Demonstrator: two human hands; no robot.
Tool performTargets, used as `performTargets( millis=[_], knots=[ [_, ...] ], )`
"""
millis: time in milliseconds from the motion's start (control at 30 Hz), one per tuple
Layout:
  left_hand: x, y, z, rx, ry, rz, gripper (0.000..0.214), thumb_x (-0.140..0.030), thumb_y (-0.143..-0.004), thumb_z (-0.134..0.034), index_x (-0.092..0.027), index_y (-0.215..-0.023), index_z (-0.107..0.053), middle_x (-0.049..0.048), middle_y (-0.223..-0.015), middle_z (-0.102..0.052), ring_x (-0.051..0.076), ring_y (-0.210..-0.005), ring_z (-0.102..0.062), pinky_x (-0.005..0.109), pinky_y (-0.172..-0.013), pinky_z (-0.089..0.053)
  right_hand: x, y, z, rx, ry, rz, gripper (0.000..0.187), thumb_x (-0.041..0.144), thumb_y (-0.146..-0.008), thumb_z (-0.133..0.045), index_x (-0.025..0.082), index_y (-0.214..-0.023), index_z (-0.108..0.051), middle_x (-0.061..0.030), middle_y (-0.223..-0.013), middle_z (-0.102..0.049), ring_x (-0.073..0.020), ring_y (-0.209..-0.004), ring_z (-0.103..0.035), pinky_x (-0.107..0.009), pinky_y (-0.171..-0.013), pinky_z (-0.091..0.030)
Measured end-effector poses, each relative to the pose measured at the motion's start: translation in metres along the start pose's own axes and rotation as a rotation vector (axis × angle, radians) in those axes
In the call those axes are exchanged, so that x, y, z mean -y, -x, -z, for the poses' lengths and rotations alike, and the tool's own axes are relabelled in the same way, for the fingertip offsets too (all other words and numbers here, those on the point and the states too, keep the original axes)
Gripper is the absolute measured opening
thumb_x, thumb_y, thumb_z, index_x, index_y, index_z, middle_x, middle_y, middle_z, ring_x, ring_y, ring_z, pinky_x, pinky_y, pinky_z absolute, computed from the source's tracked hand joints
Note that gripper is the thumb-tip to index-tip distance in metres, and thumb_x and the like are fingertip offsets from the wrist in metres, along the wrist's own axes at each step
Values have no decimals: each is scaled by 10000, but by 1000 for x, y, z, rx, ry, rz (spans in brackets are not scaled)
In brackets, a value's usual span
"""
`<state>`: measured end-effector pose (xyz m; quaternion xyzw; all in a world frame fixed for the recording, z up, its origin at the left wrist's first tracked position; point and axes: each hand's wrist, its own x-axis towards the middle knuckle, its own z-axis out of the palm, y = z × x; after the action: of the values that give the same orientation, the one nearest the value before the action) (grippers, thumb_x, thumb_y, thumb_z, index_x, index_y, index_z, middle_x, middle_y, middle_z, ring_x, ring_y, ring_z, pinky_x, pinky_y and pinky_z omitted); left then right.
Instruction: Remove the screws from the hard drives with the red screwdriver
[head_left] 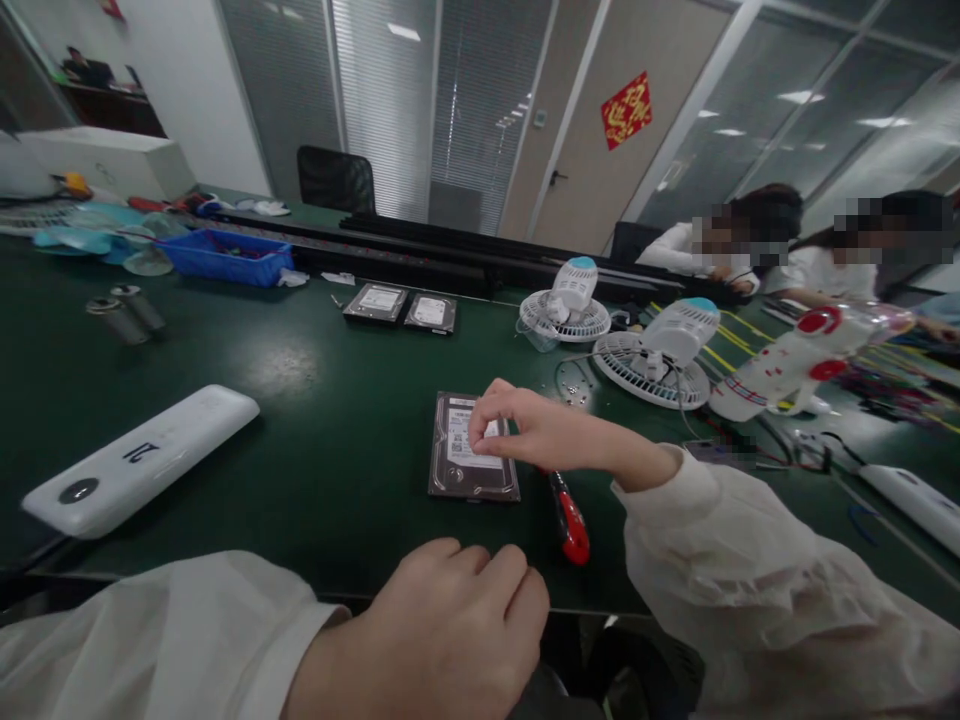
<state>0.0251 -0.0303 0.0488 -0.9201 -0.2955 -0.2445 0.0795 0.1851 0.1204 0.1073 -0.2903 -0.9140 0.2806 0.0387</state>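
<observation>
A hard drive (pixel 442 470) with a white label lies flat on the green table in front of me. Over its right part is my right hand (pixel 517 425), thumb and fingers curled together in a pinch; anything between the tips is too small or hidden to make out. Just right of the drive lies a red and black screwdriver (pixel 574 530), its far end partly covered by my right wrist. My left hand (pixel 465 620) is closed at the near table edge, back upward, and its palm is hidden.
Two more hard drives (pixel 375 302) lie farther back. White fan parts (pixel 652 360) and small loose screws (pixel 576 385) are to the right. A white oblong device (pixel 142 460), metal cylinders (pixel 124 315) and a blue tray (pixel 225 262) are left. Two people sit at far right.
</observation>
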Motion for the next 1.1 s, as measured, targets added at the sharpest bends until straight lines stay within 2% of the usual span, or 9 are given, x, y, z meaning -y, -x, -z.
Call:
performTargets(
  millis=[67, 133, 233, 300, 400, 533, 667, 1100],
  knots=[
    [5, 8, -1, -99, 58, 153, 163, -187, -941, -534, -213, -791, -593, -36, -674, -584, 152, -523, -526, 328, -475, -334, 2, -6, -3, 40, 32, 21, 101, 227, -915, -629, 160, -900, -703, -57, -941, -695, -199, -1040, -533, -348, -947, -443],
    [14, 18, -3, -184, 128, 354, 175, -189, -960, -525, -218, -807, -607, -44, -688, -598, 130, -546, -551, 298, -508, -364, 4, -12, -6, 80, 66, 38, 103, 222, -911, -629, 152, -898, -705, -73, -995, -708, -219, -1077, -524, -384, -986, -437],
    [29, 35, -9, -217, 153, 632, 98, -232, -945, -603, -223, -857, -643, -52, -749, -635, 103, -560, -565, 259, -517, -369, 8, -20, -10, 107, 116, 42, 129, 235, -903, -635, 144, -880, -724, -107, -1222, -670, -257, -1198, -493, -459, -1084, -389],
    [38, 43, -12, -186, 124, 784, 58, -285, -904, -683, -230, -896, -666, -53, -782, -652, 105, -570, -569, 253, -521, -369, 11, -24, -12, 112, 130, 49, 141, 240, -903, -634, 149, -870, -736, -118, -1356, -604, -279, -1301, -449, -489, -1132, -353],
    [45, 47, -16, -54, 110, 919, 125, -341, -864, -741, -238, -909, -687, -49, -823, -680, 122, -604, -594, 257, -541, -365, 17, -28, -17, 158, 122, 69, 163, 252, -916, -617, 164, -860, -742, -126, -1427, -560, -281, -1377, -414, -509, -1156, -338],
    [50, 40, -16, 102, 158, 955, 115, -365, -911, -687, -253, -908, -712, -37, -863, -709, 151, -685, -635, 273, -582, -343, 19, -30, -26, 191, 119, 122, 189, 266, -933, -594, 176, -837, -731, -119, -1403, -575, -257, -1369, -447, -522, -1204, -290],
    [52, 31, -16, 179, 224, 956, 127, -361, -940, -649, -273, -911, -736, -32, -869, -721, 167, -730, -651, 287, -601, -323, 17, -32, -33, 187, 100, 147, 187, 238, -932, -580, 177, -827, -721, -112, -1388, -578, -244, -1370, -463, -518, -1240, -244],
    [57, 28, -16, 150, 321, 982, 111, -314, -935, -667, -271, -899, -762, -33, -849, -735, 166, -759, -657, 294, -648, -354, 15, -38, -35, 162, 61, 132, 163, 234, -897, -630, 170, -813, -754, -136, -1311, -651, -251, -1304, -527, -481, -1154, -356]
  ],
)
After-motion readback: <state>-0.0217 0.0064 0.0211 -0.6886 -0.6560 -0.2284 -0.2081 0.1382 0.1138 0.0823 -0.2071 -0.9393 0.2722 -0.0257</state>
